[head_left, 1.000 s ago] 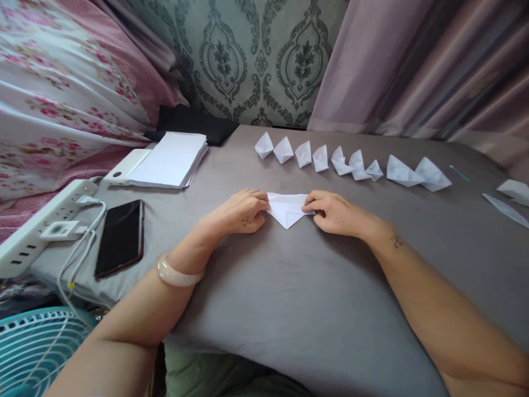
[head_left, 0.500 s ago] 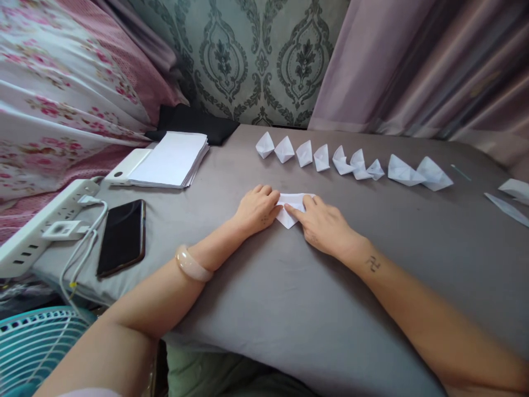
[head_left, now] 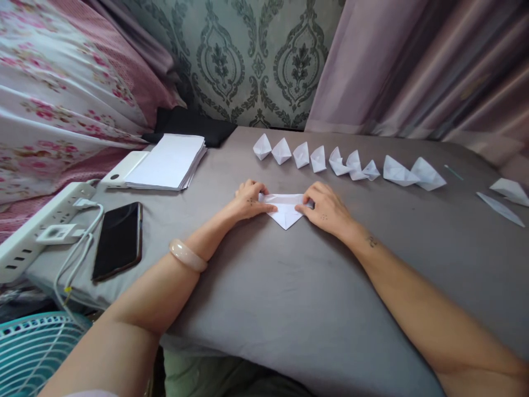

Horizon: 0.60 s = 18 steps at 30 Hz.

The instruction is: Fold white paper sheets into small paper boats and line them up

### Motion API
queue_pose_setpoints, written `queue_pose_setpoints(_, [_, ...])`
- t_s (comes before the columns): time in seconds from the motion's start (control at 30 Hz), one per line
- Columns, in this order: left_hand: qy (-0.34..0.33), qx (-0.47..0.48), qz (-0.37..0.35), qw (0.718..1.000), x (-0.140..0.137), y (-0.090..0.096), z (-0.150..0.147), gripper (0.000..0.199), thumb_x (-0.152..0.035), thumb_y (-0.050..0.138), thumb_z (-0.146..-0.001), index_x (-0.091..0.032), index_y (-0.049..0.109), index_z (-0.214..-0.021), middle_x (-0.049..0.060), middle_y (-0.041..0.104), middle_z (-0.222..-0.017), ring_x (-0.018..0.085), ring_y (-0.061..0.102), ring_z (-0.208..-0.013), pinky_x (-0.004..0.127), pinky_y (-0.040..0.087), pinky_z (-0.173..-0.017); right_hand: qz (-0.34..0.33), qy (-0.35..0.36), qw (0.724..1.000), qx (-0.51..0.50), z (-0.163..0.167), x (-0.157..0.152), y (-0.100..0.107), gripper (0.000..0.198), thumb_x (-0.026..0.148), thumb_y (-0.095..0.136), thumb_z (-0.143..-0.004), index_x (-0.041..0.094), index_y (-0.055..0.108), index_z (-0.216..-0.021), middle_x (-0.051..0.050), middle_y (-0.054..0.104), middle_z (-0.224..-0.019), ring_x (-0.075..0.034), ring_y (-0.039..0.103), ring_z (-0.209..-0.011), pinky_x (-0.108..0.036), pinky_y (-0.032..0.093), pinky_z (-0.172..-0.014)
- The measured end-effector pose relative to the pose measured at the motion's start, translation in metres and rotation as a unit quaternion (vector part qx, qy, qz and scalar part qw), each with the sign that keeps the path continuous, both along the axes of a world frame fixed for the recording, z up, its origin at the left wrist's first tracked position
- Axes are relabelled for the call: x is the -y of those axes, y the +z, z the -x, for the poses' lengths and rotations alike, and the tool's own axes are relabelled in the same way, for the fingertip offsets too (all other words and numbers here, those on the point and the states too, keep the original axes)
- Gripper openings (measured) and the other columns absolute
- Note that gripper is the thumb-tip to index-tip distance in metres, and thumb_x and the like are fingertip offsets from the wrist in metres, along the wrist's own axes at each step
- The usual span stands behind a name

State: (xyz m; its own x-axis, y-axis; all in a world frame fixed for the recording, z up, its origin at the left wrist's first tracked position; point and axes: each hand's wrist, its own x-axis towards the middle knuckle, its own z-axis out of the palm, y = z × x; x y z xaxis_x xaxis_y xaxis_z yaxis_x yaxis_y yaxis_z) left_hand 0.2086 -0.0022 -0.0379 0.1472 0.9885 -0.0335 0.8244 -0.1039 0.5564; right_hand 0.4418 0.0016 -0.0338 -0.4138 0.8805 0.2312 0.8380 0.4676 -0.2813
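Left hand (head_left: 248, 200), folded white paper triangle (head_left: 285, 213) and right hand (head_left: 329, 213) meet on grey cloth (head_left: 281, 292).
A black rectangular phone (head_left: 118, 241) and a stack of white sheets (head_left: 167, 161) lie at left; the left hand pinches the triangle's left end, the right hand its right end, tip toward the person; pointed white folded-paper shapes (head_left: 318, 160) stand beyond.

White paper (head_left: 285, 214), folded, creased, tip facing nearward.
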Motion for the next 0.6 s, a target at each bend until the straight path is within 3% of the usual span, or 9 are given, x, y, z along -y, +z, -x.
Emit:
queue_pose_setpoints(0.1, [-0.013, 0.005, 0.004, 1.0, -0.001, 0.002, 0.001, 0.042, -0.052, 0.072, -0.068, -0.021, 0.056, -0.092, 0.006, 0.055, -0.101, 0.026, 0.048, -0.104, 0.042, 0.038, -0.092, 0.01, 0.007, 0.999, -0.048, -0.003, -0.007, -0.006, 0.046, 0.033, 0.068, -0.077, 0.021, 0.057, -0.12, -0.01, 0.058, -0.122, -0.028, 0.05, -0.114, -0.042, 0.041, -0.095])
queue_pose_setpoints(0.2, [-0.033, 0.051, 0.002, 0.998, -0.001, 0.001, 0.003, 0.045, -0.048, 0.072, -0.069, -0.02, 0.054, -0.098, 0.005, 0.06, -0.098, 0.023, 0.053, -0.095, 0.039, 0.04, -0.087, 0.088, 0.007, 0.993, -0.078, -0.006, -0.009, -0.005, 0.059, 0.032, 0.066, -0.078, 0.023, 0.048, -0.134, -0.01, 0.062, -0.121, -0.029, 0.051, -0.116, -0.047, 0.038, -0.099])
queue_pose_setpoints(0.33, [-0.063, 0.108, 0.01, 0.992, -0.001, 0.001, 0.004, 0.053, -0.046, 0.072, -0.068, -0.02, 0.057, -0.112, 0.004, 0.063, -0.095, 0.018, 0.056, -0.084, 0.033, 0.042, -0.078, 0.141, 0.008, 0.983, -0.117, -0.008, -0.012, -0.004, 0.053, 0.031, 0.067, -0.075, 0.02, 0.057, -0.126, -0.009, 0.066, -0.112, -0.025, 0.058, -0.105, -0.043, 0.042, -0.092])
queue_pose_setpoints(0.47, [-0.086, 0.109, 0.034, 0.99, -0.001, 0.005, 0.003, 0.039, -0.046, 0.069, -0.068, -0.018, 0.068, -0.095, 0.001, 0.061, -0.079, 0.014, 0.054, -0.071, 0.026, 0.039, -0.067, 0.179, 0.043, 0.968, -0.171, -0.009, -0.016, -0.006, 0.029, 0.032, 0.065, -0.075, 0.019, 0.07, -0.1, -0.003, 0.068, -0.089, -0.018, 0.06, -0.08, -0.034, 0.045, -0.078])
queue_pose_setpoints(0.6, [-0.067, 0.138, 0.043, 0.987, 0.002, 0.007, 0.005, 0.037, -0.045, 0.073, -0.065, -0.017, 0.069, -0.089, 0.001, 0.061, -0.077, 0.013, 0.052, -0.068, 0.024, 0.036, -0.06, 0.177, 0.052, 0.96, -0.212, -0.007, -0.014, 0.001, 0.02, 0.034, 0.065, -0.075, 0.018, 0.072, -0.084, -0.003, 0.068, -0.088, -0.017, 0.059, -0.079, -0.031, 0.044, -0.074])
